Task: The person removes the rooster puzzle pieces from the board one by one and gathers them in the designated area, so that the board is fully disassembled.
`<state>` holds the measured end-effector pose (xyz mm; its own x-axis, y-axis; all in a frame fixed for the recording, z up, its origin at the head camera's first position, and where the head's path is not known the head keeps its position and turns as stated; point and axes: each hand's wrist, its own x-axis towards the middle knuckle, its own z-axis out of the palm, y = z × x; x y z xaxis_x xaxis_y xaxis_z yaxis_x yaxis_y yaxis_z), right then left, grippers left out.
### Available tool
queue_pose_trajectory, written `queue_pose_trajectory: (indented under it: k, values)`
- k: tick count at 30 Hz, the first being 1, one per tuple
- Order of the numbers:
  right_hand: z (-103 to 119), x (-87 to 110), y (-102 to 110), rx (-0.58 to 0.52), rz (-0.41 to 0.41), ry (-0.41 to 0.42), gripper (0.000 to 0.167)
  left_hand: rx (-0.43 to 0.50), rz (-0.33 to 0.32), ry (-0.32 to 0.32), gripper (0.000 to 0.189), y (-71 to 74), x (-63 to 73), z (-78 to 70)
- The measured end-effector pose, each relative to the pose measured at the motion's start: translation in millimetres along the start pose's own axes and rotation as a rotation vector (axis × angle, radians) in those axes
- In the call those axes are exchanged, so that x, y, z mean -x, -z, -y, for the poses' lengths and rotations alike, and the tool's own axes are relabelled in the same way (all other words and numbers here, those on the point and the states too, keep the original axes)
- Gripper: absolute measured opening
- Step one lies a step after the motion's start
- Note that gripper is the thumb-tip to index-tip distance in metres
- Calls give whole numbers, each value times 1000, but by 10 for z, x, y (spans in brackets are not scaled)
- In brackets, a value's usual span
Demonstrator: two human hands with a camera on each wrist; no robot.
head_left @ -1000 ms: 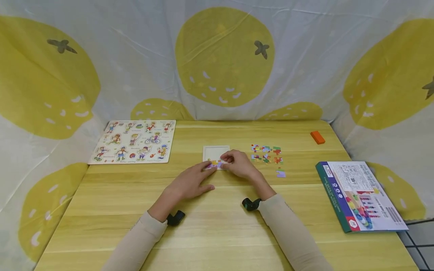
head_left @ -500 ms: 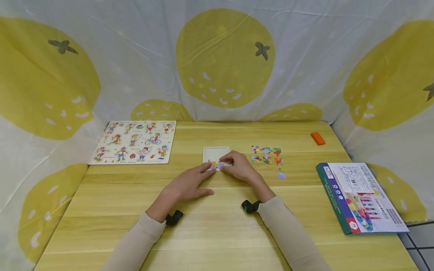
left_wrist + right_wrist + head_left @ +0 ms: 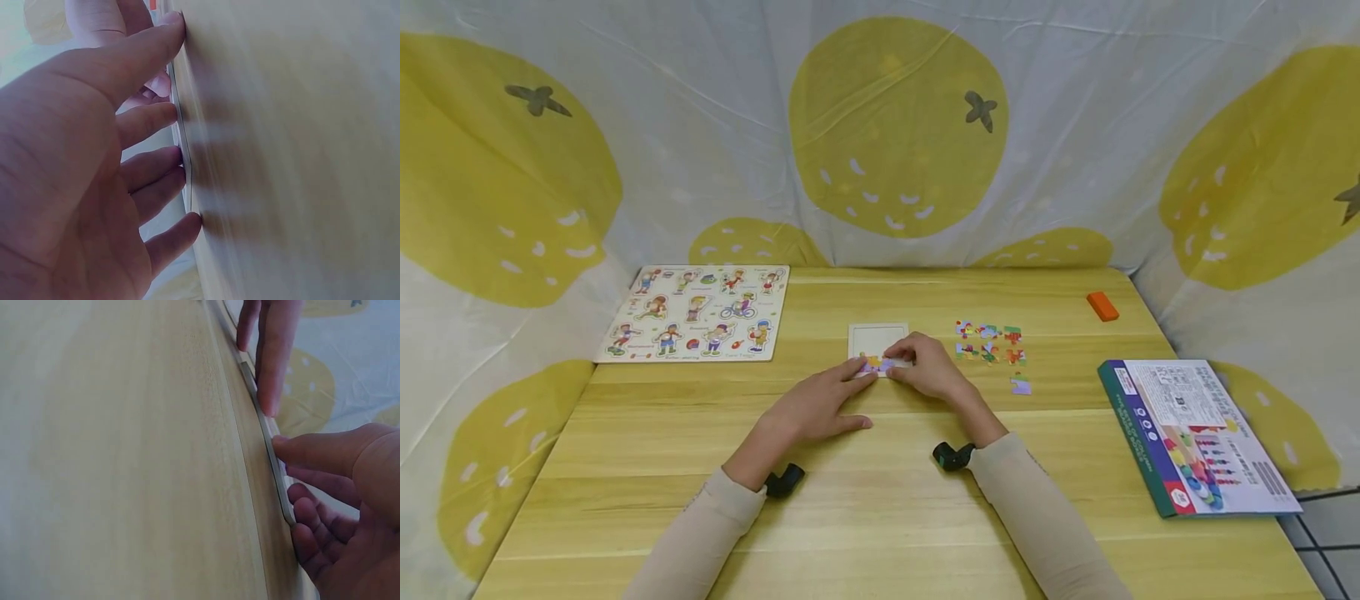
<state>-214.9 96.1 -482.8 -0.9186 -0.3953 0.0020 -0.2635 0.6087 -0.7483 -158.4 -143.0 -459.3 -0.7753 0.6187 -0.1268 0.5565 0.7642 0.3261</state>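
A small white puzzle tray (image 3: 880, 337) lies on the table, with colourful jigsaw pieces (image 3: 873, 363) along its near side. My left hand (image 3: 815, 407) stretches in from the left, its extended fingertips resting on these pieces and the tray's near edge. From the other side my right hand (image 3: 931, 368) pinches a purple puzzle piece (image 3: 888, 364) between thumb and index finger, down at the tray. In the right wrist view the thumb (image 3: 319, 452) reaches the tray rim (image 3: 267, 434), the other fingers curled beside it. Right of the tray, several loose puzzle pieces (image 3: 989, 332) lie in rows.
A wooden board of sports figures (image 3: 696, 315) lies at the back left. An orange block (image 3: 1102, 306) sits at the back right, and a flat toy box (image 3: 1198, 433) lies near the table's right edge. A lemon-patterned cloth (image 3: 700, 125) encloses the table.
The right thumb and fingers have moved slightly lower and closer to the left fingertips over the tray. The left hand and the loose pieces have hardly moved.
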Motion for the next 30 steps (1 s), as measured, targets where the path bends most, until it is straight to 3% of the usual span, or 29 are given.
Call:
queue_pose_trajectory:
  k: [20, 30]
  values:
    - [31, -66, -36, -73, -34, -27, 8, 31, 1, 22, 75, -7, -2, 9]
    - [-19, -70, 51, -154, -41, -32, 5, 26, 13, 28, 77, -18, -49, 35]
